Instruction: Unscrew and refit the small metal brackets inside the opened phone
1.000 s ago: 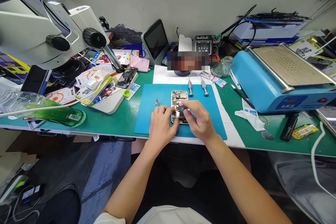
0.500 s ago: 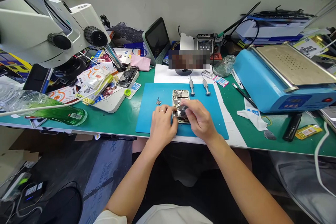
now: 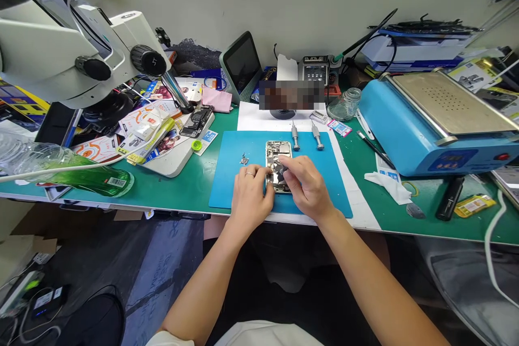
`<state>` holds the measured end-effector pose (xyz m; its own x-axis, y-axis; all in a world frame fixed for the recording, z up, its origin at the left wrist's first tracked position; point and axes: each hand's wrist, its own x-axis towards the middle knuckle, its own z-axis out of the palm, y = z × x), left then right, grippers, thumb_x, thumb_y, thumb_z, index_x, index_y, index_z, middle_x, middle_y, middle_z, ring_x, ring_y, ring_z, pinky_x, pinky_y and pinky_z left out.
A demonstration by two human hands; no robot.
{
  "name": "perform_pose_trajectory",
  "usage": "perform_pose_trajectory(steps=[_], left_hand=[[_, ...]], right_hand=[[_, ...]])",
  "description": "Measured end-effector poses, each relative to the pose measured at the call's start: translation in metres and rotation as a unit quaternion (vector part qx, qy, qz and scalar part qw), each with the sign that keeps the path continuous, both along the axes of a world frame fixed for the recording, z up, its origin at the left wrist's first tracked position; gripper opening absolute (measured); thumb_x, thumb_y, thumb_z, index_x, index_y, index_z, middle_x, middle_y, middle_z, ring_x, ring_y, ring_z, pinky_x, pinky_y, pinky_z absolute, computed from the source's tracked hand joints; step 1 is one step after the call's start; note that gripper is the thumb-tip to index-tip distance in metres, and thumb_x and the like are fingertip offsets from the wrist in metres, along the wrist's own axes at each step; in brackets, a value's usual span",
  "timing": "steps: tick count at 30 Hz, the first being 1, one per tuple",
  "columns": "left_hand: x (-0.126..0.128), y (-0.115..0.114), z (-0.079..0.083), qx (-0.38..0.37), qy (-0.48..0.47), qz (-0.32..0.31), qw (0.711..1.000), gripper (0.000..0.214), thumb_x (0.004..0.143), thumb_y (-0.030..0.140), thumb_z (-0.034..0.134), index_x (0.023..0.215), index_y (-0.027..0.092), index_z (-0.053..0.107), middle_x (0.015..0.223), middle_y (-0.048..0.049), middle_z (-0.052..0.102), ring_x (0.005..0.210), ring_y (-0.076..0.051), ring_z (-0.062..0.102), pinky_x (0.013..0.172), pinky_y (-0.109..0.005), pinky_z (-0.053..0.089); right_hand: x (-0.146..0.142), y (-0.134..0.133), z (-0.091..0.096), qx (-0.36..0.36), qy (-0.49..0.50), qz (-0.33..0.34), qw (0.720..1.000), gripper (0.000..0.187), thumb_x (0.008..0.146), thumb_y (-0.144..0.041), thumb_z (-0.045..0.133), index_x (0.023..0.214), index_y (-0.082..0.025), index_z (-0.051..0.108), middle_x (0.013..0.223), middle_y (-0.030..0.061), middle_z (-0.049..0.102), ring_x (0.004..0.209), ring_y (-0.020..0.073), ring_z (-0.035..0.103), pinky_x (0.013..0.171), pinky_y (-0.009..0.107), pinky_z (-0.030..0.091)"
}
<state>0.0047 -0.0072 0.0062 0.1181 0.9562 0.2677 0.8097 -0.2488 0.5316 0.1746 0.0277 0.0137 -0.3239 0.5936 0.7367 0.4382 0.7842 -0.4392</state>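
Note:
An opened phone [image 3: 278, 158], its insides showing, lies on a blue work mat [image 3: 231, 173] at the front of the green bench. My left hand [image 3: 251, 197], with a ring on one finger, grips the phone's lower left edge with curled fingers. My right hand [image 3: 306, 184] rests over the phone's lower right, thumb and forefinger pinched on a small part inside it that I cannot make out. A few tiny metal parts [image 3: 244, 160] lie on the mat to the left of the phone.
Two small screwdrivers [image 3: 306, 138] stand at the mat's far edge. A microscope [image 3: 81, 54] hangs over the left side, with a green bottle [image 3: 81, 175] lying below it. A blue heating machine [image 3: 438, 119] sits at the right, a small screen [image 3: 242, 65] at the back.
Both hands stay on the phone; the fingers of my right hand have shifted slightly over its lower half. The view has moved a little.

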Motion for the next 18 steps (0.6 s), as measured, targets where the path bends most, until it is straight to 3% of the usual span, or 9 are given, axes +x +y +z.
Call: perform_pose_trajectory(steps=[2,7,12,18], left_hand=[[0.0002,0.0,-0.0003,0.002,0.001,-0.001,1.0,0.022,0.099,0.017,0.057,0.119,0.024,0.062,0.12,-0.0069,0.066,0.112,-0.029,0.058,0.092,-0.044,0.049],[0.0004,0.0003,-0.0014,0.008,0.0,-0.001,1.0,0.023,0.099,0.017,0.058,0.12,0.025,0.061,0.12,-0.0065,0.066,0.112,-0.028,0.059,0.091,-0.043,0.049],[0.0001,0.0,-0.001,0.007,0.002,-0.003,1.0,0.022,0.099,0.018,0.057,0.12,0.024,0.062,0.12,-0.007,0.066,0.111,-0.029,0.059,0.091,-0.044,0.049],[0.0002,-0.0004,0.0,-0.002,0.004,0.0,1.0,0.022,0.1,0.019,0.056,0.12,0.025,0.061,0.119,-0.0072,0.067,0.111,-0.029,0.058,0.092,-0.044,0.048]], right_hand=[[0.0,0.0,0.0003,0.009,0.001,-0.01,1.0,0.051,0.105,-0.012,0.052,0.151,-0.034,0.052,0.098,0.0054,0.07,0.085,0.0227,0.066,0.079,0.04,0.059],[-0.0001,-0.0009,-0.0023,-0.017,0.014,0.027,0.999,0.054,0.104,-0.012,0.054,0.154,-0.033,0.048,0.123,0.0088,0.074,0.109,0.0247,0.072,0.093,0.043,0.062],[-0.0006,-0.0019,-0.0055,-0.052,0.029,0.044,0.997,0.051,0.106,-0.016,0.053,0.154,-0.032,0.048,0.126,0.0083,0.076,0.104,0.0218,0.078,0.091,0.039,0.065],[-0.0021,-0.0004,-0.0039,-0.032,0.012,0.037,0.999,0.05,0.106,-0.019,0.056,0.153,-0.033,0.048,0.118,0.0088,0.077,0.094,0.0218,0.077,0.078,0.037,0.066]])
